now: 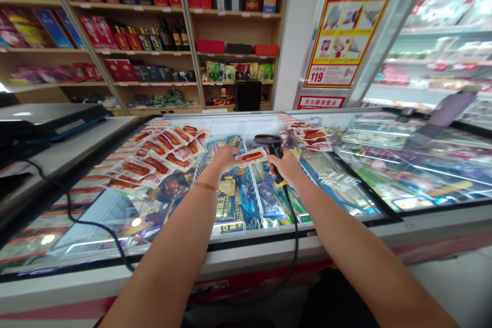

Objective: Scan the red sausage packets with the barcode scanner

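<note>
My left hand [225, 158] pinches one end of a clear vacuum-sealed sausage pack [252, 156] above the glass-topped freezer. In my right hand [285, 164] is a black barcode scanner [270, 140], gripped round its handle, with its head close above the pack's right end. Whether my right fingers also touch the pack I cannot tell. Many similar packs [165, 143] lie spread and overlapping on the glass to the left. A smaller pile of packs [313, 136] lies on the glass to the right.
The scanner's black cord [295, 236] hangs over the freezer's front edge [269, 242]. Another black cable [92, 223] crosses the glass at left, near a dark flat device [49, 120]. Bagged goods [230, 202] show inside the freezer. Stocked shelves [154, 51] stand behind.
</note>
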Motion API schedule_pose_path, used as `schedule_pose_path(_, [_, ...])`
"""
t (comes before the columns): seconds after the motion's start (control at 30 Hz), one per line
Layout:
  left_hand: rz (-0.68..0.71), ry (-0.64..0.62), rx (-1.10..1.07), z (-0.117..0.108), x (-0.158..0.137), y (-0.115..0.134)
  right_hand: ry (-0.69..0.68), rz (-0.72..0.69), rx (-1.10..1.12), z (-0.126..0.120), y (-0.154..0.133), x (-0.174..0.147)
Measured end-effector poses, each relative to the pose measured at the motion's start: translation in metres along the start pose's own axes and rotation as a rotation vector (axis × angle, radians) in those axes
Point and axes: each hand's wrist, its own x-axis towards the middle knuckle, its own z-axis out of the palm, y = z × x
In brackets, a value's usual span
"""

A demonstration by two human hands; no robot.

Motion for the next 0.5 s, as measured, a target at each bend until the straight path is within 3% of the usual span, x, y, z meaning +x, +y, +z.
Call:
schedule_pose_path(0.1, [0.001, -0.06, 0.084, 0.0, -0.003, 0.006, 0.007, 0.02, 0.019, 0.0, -0.003, -0.004])
schedule_pose_path(0.23, [-0.1, 0.047, -0.061, 0.0, -0.006, 0.009, 0.003, 0.019, 0.036, 0.001, -0.007, -0.01])
schedule_pose_path(0.37, [-0.247, 0.264, -0.523, 0.0, -0.004, 0.005, -0.012, 0.022, 0.023, 0.003, -0.007, -0.013])
schedule_pose_path(0.43, [-0.312, 0.305, -0.76, 0.001, -0.001, 0.003, -0.02, 0.016, 0.003, 0.003, -0.007, -0.014])
schedule_pose_path(0.5, [-0.349, 0.318, -0.859, 0.002, 0.001, 0.002, -0.035, 0.001, -0.032, 0.005, -0.008, -0.017])
